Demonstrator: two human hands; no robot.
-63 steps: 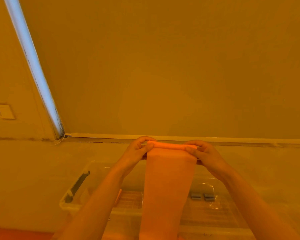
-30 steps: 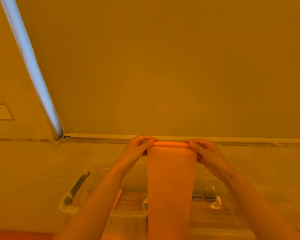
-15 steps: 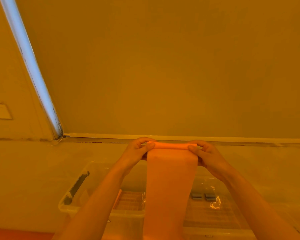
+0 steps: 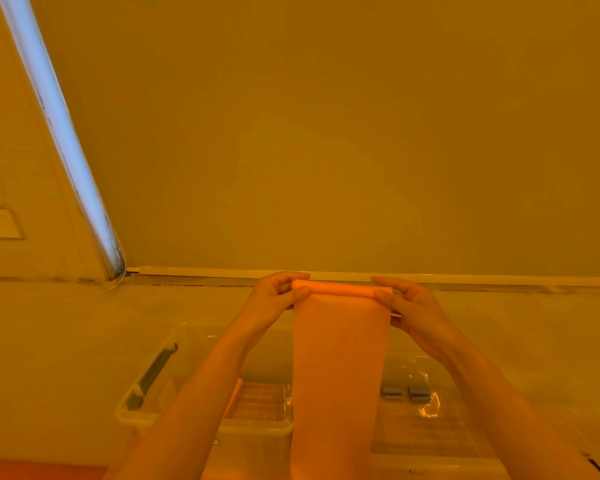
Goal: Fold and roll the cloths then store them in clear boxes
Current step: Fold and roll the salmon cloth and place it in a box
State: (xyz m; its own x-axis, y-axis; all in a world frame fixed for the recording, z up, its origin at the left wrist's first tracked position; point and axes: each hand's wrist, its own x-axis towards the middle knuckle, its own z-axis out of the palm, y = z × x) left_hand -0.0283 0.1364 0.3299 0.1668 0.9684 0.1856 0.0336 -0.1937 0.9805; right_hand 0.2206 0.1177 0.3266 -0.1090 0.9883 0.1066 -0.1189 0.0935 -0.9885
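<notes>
A long orange cloth (image 4: pixel 338 368), folded into a narrow strip, hangs down in front of me. Its top end is rolled into a thin tube (image 4: pixel 342 289). My left hand (image 4: pixel 274 299) pinches the roll's left end between thumb and fingers. At the roll's right end my right hand (image 4: pixel 407 308) grips the same way. Below and behind the cloth lies a clear box (image 4: pixel 201 344) with a dark handle (image 4: pixel 155 374) on its left wall. The cloth's lower end runs out of the view.
Two small grey clips (image 4: pixel 406 393) lie inside the clear box at right. Beyond it a pale floor meets a plain wall along a baseboard (image 4: pixel 194 271). A bright slanted strip (image 4: pixel 59 133) and a wall switch (image 4: pixel 0 223) are at left.
My fingers have kept turning the top of the cloth, and the rolled tube has shifted slightly. The hanging strip swung a little. The box has not moved.
</notes>
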